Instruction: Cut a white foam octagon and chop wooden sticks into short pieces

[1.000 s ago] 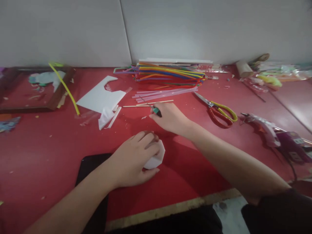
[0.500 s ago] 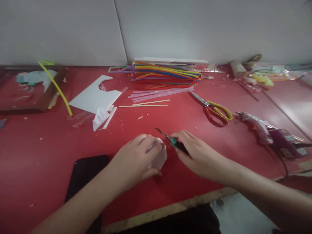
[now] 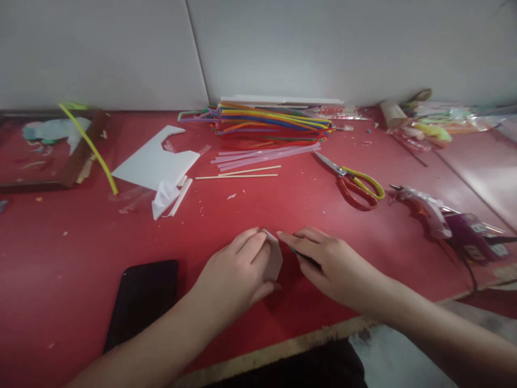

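Note:
My left hand is closed around a white many-sided piece that looks like foam board, partly hidden by my fingers. Its flat face is turned to the right. Just right of it, my right hand grips a utility knife with a dark handle. The index finger stretches forward along the knife toward the top edge of the white piece. Most of the knife, blade included, is hidden by that hand. Both hands are low over the red table, near its front edge.
A black phone lies left of my left forearm. Beyond the hands are thin wooden sticks, scissors, pink glue sticks and a bundle of colourful pipe cleaners. A glue gun rests at right, cut white board at left.
The white piece has shifted slightly right with my left hand and turned. My right hand's index finger has extended forward, and the knife blade that showed before is now hidden.

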Demonstrator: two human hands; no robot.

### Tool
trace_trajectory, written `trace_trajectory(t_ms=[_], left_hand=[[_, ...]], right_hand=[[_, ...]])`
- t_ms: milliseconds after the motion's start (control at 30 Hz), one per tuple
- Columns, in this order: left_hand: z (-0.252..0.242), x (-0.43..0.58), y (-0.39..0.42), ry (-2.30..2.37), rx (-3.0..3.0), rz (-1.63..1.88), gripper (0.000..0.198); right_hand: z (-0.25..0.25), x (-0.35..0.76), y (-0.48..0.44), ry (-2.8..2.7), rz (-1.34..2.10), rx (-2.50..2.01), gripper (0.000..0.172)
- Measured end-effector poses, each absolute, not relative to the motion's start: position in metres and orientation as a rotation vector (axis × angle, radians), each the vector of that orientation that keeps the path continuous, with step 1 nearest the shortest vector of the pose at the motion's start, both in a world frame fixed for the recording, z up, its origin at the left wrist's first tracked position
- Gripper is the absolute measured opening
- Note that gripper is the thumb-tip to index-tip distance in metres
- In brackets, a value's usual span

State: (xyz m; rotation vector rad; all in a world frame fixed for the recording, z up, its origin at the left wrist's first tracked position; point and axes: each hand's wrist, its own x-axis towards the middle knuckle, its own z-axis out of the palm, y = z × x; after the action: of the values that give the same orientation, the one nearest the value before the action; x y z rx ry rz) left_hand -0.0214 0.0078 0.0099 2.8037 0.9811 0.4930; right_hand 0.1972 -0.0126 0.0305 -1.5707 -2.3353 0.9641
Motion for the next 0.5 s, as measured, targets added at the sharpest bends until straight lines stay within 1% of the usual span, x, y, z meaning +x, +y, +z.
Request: trace_trajectory(t_ms=[267, 500], left_hand=[[0.013, -0.0201, 0.0075, 0.964, 2.802, 0.525, 0.058], [0.0107, -0.0211, 0.0072, 0.983, 2.761, 0.509, 0.058]], right_hand=[[0.0318, 0.1976, -0.0091, -2.308, 1.015, -1.543, 0.06], [0.0289, 0.1996, -0.0089, -2.368, 0.966, -1.596, 0.056]])
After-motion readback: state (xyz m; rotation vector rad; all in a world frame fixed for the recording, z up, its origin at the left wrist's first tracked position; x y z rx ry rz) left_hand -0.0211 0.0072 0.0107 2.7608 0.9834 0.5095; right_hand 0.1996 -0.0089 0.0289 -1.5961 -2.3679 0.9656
